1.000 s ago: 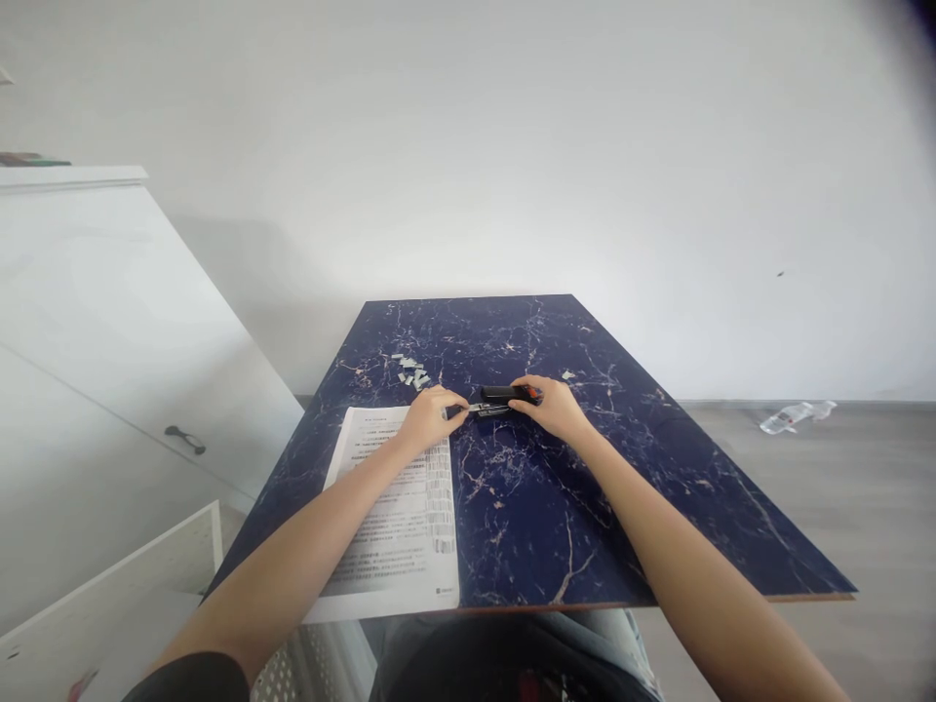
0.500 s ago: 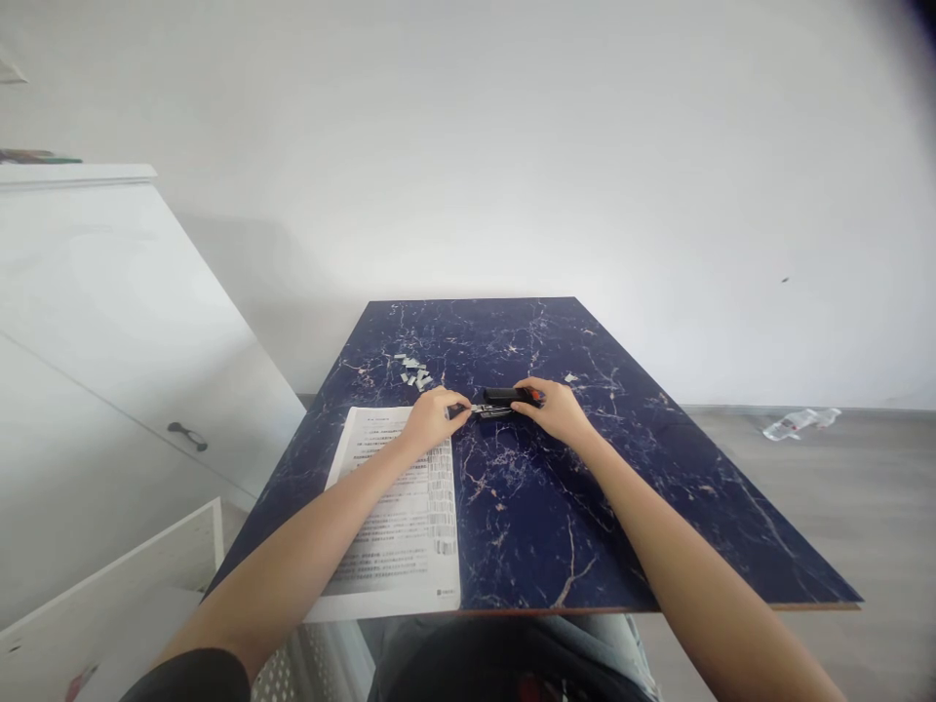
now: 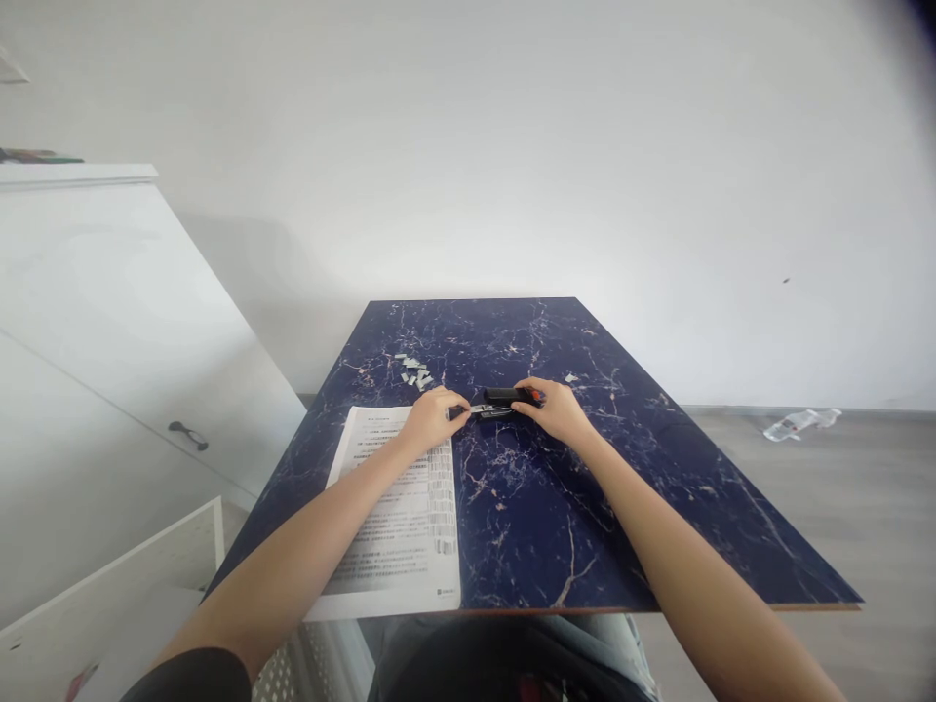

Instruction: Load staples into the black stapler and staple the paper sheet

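A black stapler (image 3: 501, 398) with an orange end lies opened on the dark blue marbled table (image 3: 658, 468). My right hand (image 3: 559, 409) grips its orange rear end. My left hand (image 3: 431, 416) pinches the metal tray sticking out of the stapler's front, fingers closed. Several loose strips of staples (image 3: 414, 370) lie just beyond my left hand. A printed paper sheet (image 3: 399, 517) lies under my left forearm at the table's near left.
A small staple strip (image 3: 568, 376) lies behind my right hand. A white cabinet (image 3: 109, 322) with a dark handle stands to the left, a white box (image 3: 109, 604) below it. A crushed plastic bottle (image 3: 799, 421) lies on the floor at the right.
My hands and the stapler have barely moved; the view has shifted slightly since a second ago.
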Motion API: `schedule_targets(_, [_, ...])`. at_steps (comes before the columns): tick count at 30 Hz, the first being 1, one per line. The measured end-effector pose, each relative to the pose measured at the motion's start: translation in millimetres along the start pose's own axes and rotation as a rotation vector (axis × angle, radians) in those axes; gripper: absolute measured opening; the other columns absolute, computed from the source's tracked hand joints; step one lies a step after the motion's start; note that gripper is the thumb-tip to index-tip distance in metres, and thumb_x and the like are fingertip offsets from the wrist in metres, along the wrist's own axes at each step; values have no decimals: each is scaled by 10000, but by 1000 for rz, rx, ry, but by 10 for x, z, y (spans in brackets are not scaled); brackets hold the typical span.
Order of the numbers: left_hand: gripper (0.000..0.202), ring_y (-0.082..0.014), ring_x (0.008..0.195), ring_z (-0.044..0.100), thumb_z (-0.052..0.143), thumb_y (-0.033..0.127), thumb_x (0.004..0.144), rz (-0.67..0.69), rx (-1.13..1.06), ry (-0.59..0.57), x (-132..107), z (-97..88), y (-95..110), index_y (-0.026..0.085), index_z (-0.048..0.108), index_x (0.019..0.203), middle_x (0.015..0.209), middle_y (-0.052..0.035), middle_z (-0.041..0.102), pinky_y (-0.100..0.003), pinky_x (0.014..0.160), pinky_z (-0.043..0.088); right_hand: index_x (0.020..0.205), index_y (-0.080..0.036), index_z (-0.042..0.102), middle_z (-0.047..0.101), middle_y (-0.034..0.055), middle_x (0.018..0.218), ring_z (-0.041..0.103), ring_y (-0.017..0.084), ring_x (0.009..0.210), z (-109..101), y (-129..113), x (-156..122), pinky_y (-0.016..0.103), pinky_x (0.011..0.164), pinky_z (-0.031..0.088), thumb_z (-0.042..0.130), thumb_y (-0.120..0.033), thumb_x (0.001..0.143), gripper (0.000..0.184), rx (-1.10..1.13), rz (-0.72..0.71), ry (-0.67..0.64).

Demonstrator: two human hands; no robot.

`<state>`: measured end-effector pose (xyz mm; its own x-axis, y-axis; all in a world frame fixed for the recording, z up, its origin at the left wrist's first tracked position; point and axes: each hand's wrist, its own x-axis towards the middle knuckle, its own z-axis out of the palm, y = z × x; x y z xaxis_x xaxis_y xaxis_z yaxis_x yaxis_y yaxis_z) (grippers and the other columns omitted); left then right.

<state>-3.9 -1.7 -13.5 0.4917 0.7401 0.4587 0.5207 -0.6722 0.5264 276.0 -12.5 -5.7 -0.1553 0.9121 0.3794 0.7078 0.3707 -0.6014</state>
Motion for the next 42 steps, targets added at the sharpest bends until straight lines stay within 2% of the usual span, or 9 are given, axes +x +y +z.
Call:
schedule_targets(7, [150, -241, 868, 633, 646, 313, 876, 12, 61, -22, -2, -15, -6, 246, 772, 921, 942, -59, 760, -400, 845, 472, 1018, -259, 746, 755, 22, 944, 694, 228, 867, -8, -31, -1, 382, 820, 558, 720, -357, 794, 246, -1, 4, -1])
schedule_targets(12, [294, -243, 880, 633, 627, 314, 896, 38, 89, -28, -4, -27, 0, 266, 736, 1164, 1005, -71, 754, -396, 828, 471, 1010, -262, 744, 754, 23, 952, 694, 235, 876, -10, -28, -4, 386, 817, 554, 721, -356, 794, 237, -2, -2, 2])
schedule_targets(16, [246, -248, 919, 636, 585, 287, 921, 91, 124, -87, -1, -15, -11, 267, 772, 1081, 1056, -71, 747, -409, 855, 455, 1014, -260, 744, 754, 18, 944, 692, 229, 883, -8, -18, -6, 377, 821, 553, 723, -350, 793, 239, 10, 2, -3])
schedule_targets(19, [247, -248, 928, 634, 616, 302, 905, 60, 93, -61, -2, -14, -4, 259, 758, 1102, 1048, -70, 744, -406, 862, 455, 1016, -263, 742, 751, 16, 947, 689, 228, 891, -2, -12, -4, 388, 842, 549, 723, -361, 799, 239, 13, 16, -15])
schedule_targets(24, [243, -227, 824, 608, 604, 350, 909, -64, 42, 82, -2, -55, 41, 226, 722, 1082, 829, -53, 708, -349, 781, 455, 1121, -245, 717, 726, 76, 1116, 677, 269, 1015, -14, 3, 5, 416, 868, 549, 745, -472, 782, 410, 34, 85, 89])
schedule_targets(27, [224, -171, 634, 553, 525, 309, 942, -146, 7, 79, -4, -69, 48, 220, 695, 1055, 726, -19, 669, -306, 666, 424, 1165, -225, 701, 700, 113, 1183, 666, 293, 1049, -47, 17, 7, 444, 869, 545, 709, -542, 802, 482, 41, 155, 171])
schedule_targets(33, [212, -142, 598, 544, 550, 307, 908, -172, -74, -57, -15, -44, 50, 207, 665, 1055, 794, -19, 706, -277, 618, 436, 1184, -251, 694, 692, 84, 1222, 652, 288, 1095, -23, 53, -3, 441, 956, 505, 768, -490, 759, 493, 34, 124, 19])
schedule_targets(37, [198, -150, 663, 594, 578, 323, 902, -191, -143, -48, -22, -22, 69, 204, 660, 1037, 887, -38, 747, -288, 673, 484, 1183, -261, 687, 712, 51, 1171, 659, 242, 1062, 37, 24, -15, 394, 975, 489, 747, -340, 781, 414, 18, 7, -44])
schedule_targets(42, [180, -154, 679, 642, 615, 316, 889, -233, -209, 0, -35, -7, 82, 197, 660, 1017, 890, -49, 766, -302, 707, 522, 1094, -256, 713, 746, 19, 1025, 679, 212, 931, 29, -57, -25, 347, 902, 504, 711, -296, 794, 303, 28, 19, -65])
